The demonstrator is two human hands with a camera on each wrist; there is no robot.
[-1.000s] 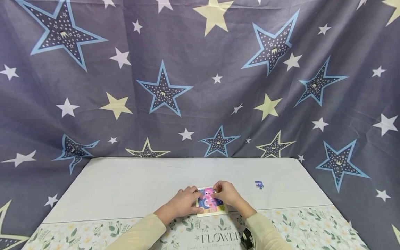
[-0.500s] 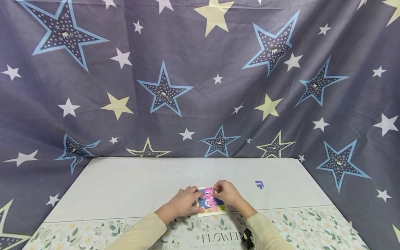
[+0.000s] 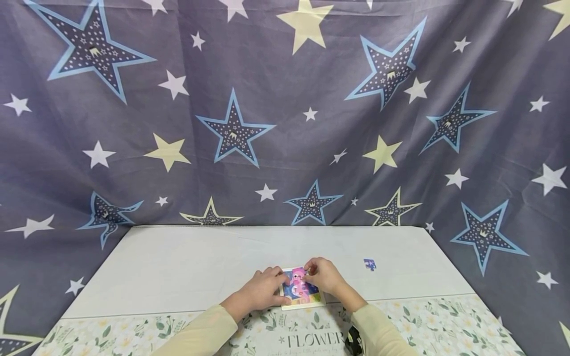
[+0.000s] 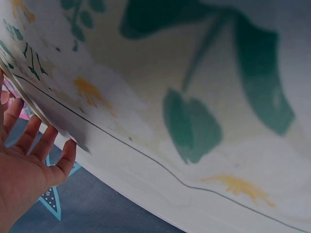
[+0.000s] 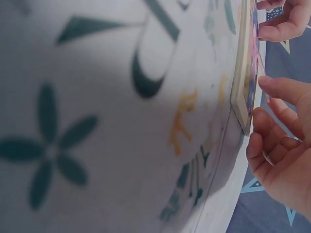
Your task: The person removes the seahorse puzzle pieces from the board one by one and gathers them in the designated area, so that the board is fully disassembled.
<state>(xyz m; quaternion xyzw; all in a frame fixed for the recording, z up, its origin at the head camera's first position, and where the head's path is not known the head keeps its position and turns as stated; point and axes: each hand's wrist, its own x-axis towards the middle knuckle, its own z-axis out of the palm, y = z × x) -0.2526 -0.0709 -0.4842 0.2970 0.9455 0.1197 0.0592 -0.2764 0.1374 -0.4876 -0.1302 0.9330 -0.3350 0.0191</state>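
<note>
Pinching what looks like a pink piece [image 5: 261, 64], the right hand [image 3: 327, 277] works over the jigsaw tray [image 3: 304, 306]; the left hand [image 3: 261, 288] rests relaxed fingers along its left edge. It looks mostly filled; one blue piece [image 3: 369, 265] lies loose, apart.

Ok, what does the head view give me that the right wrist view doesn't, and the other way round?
Only the head view shows the loose puzzle piece lying apart on the right, plus the left sleeve and right sleeve.

Only the right wrist view shows the puzzle board nearly edge-on, revealing its side, and the curled lower fingers of the right hand.

Both show that board, both hands, the left hand at the board, the floral covering and the starry curtain.
</note>
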